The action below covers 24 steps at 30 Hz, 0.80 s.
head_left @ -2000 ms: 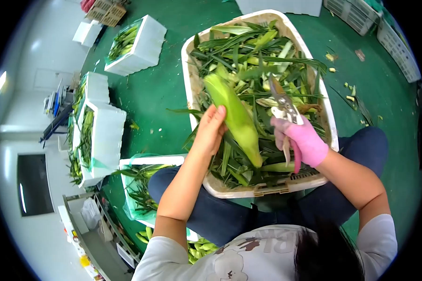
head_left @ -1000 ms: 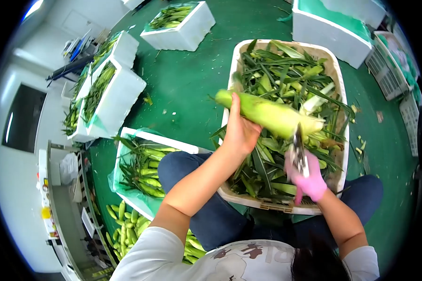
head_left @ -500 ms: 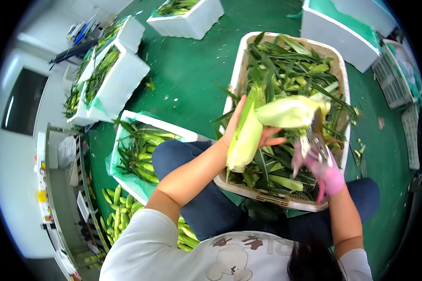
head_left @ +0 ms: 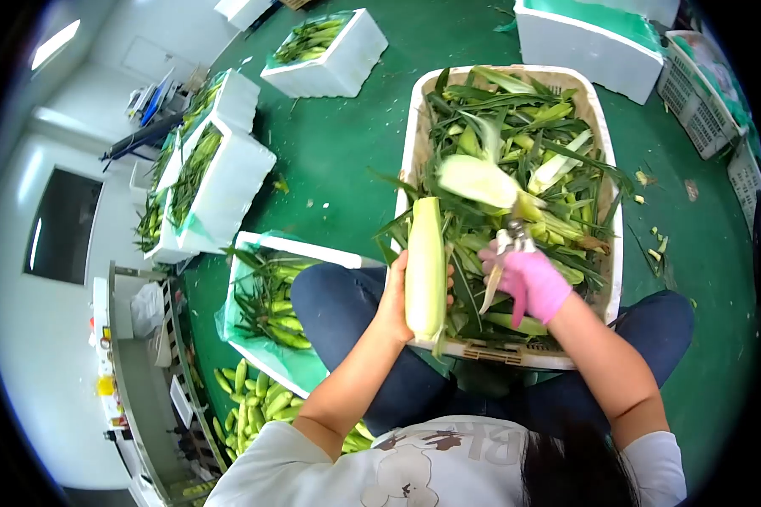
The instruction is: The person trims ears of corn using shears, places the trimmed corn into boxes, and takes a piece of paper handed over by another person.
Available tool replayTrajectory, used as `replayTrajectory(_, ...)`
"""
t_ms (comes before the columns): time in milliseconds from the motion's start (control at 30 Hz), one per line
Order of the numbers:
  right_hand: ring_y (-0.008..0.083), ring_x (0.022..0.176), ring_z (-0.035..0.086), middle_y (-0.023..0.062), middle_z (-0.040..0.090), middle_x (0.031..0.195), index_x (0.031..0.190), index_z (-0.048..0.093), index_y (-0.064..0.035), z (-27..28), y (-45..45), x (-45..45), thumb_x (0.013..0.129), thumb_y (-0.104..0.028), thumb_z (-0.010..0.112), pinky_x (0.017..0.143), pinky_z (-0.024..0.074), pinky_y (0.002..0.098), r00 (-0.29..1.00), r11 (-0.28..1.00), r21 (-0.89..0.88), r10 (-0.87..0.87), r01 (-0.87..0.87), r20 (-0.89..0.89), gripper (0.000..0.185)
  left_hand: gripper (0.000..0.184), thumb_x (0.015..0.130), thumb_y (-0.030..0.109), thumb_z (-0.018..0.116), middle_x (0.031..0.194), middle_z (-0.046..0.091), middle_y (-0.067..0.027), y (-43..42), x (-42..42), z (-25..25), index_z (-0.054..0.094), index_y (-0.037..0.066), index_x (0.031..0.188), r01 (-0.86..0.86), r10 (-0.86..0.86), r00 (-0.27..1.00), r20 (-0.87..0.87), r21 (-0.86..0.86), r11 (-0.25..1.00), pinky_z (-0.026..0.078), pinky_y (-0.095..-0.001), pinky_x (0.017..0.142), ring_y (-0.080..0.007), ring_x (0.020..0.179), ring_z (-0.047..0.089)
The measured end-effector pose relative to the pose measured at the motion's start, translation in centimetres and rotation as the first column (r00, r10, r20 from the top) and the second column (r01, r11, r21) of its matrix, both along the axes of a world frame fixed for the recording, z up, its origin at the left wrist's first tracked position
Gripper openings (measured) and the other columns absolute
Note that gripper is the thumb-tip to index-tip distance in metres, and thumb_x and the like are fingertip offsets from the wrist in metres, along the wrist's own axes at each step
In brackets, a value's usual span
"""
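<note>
My bare left hand (head_left: 395, 300) is wrapped round a pale green corn ear (head_left: 425, 270), held upright over the near left edge of a white crate (head_left: 406, 160). My right hand (head_left: 533, 283), in a pink glove, grips pruning shears (head_left: 509, 241) by the handles. Beyond the shear blades a loose pale husk piece (head_left: 480, 182) lies or hangs over the pile, partly blurred. Cut leaves and husks (head_left: 516, 127) fill the crate in front of me.
A white foam box (head_left: 300, 249) of corn stands at my left, with trimmed ears (head_left: 254, 406) below it. More foam boxes (head_left: 228, 182) stand farther left and ahead (head_left: 347, 63). Slatted crates (head_left: 698, 101) stand at the far right. Scraps (head_left: 655, 245) lie on the green floor.
The pale husk has come away from the corn ear, which my left hand now holds upright, lower and nearer me. My right hand with the shears has moved left.
</note>
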State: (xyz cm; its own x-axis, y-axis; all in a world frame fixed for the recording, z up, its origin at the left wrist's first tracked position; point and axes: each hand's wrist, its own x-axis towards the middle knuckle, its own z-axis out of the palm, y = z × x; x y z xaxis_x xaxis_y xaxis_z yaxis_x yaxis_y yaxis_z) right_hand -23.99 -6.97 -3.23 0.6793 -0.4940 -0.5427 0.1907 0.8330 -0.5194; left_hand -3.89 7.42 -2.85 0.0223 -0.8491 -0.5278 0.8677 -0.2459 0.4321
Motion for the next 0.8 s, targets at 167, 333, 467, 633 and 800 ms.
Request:
replayTrajectory(167, 0.0256, 0.1, 0.064, 0.0155, 0.064, 0.114, 0.12, 0.051, -0.0001, 0.7, 1.5, 1.0, 0.084, -0.016, 0.066, 0.088, 0.0517, 0.0361, 0.999, 0.999, 0.048, 0.005, -0.007, 0.036, 0.041, 0.064, 0.094, 0.058, 0.054, 0.118, 0.063, -0.0113, -1.6, -3.3, 1.8, 0.05, 0.008, 0.134, -0.148, 0.148, 0.97, 0.194, -0.015, 0.989, 0.052, -0.0447, 0.094, -0.0268, 0.107, 0.062)
replayTrajectory(333, 0.0284, 0.116, 0.055, 0.0141, 0.06, 0.119, 0.118, 0.053, -0.0022, -1.2, 1.8, -1.7, 0.087, -0.033, 0.061, 0.104, 0.0417, 0.0462, 0.835, 0.894, 0.448, -0.251, 0.006, 0.489, 0.044, 0.072, 0.086, 0.055, 0.059, 0.144, 0.046, -0.0148, -3.0, -2.1, 2.6, 0.044, 0.012, 0.142, -0.108, 0.071, 0.987, -0.146, -0.267, 0.958, 0.033, -0.0567, 0.112, -0.0306, 0.136, 0.042)
replayTrajectory(467, 0.0282, 0.107, 0.056, 0.0112, 0.06, 0.107, 0.108, 0.055, -0.0046, -2.9, 6.5, -3.1, 0.083, -0.034, 0.066, 0.097, 0.0441, 0.0458, 0.948, 0.872, 0.487, -0.195, 0.049, 0.252, 0.04, 0.072, 0.088, 0.051, 0.054, 0.135, 0.053, -0.0148, -0.5, 0.8, 4.0, 0.036, 0.019, 0.15, -0.182, 0.216, 0.972, 0.088, -0.293, 0.939, 0.047, -0.0507, 0.094, -0.0263, 0.112, 0.058)
replayTrajectory(633, 0.0238, 0.11, 0.056, 0.0083, 0.06, 0.115, 0.119, 0.058, -0.0058, -0.8, 4.0, -1.7, 0.086, -0.03, 0.068, 0.1, 0.0432, 0.0413, 0.843, 0.872, 0.487, -0.221, -0.055, 0.49, 0.042, 0.078, 0.089, 0.063, 0.051, 0.097, 0.054, -0.0083, 12.8, 5.9, 8.3, 0.036, 0.013, 0.147, -0.374, 0.308, 0.927, -0.213, -0.496, 0.784, 0.047, -0.0377, 0.069, -0.0198, 0.079, 0.05)
replayTrajectory(800, 0.019, 0.106, 0.057, 0.003, 0.062, 0.112, 0.118, 0.058, -0.0092, -0.1, 7.9, -0.8, 0.088, -0.037, 0.062, 0.097, 0.0419, 0.0371, 0.931, 0.841, 0.498, 0.016, -0.211, 0.366, 0.042, 0.062, 0.089, 0.054, 0.06, 0.099, 0.063, -0.0115, 36.5, 8.7, 4.2, 0.053, 0.005, 0.128, -0.811, 0.785, 0.565, 0.254, -0.001, 0.585, 0.053, -0.0356, 0.066, -0.0229, 0.077, 0.059)
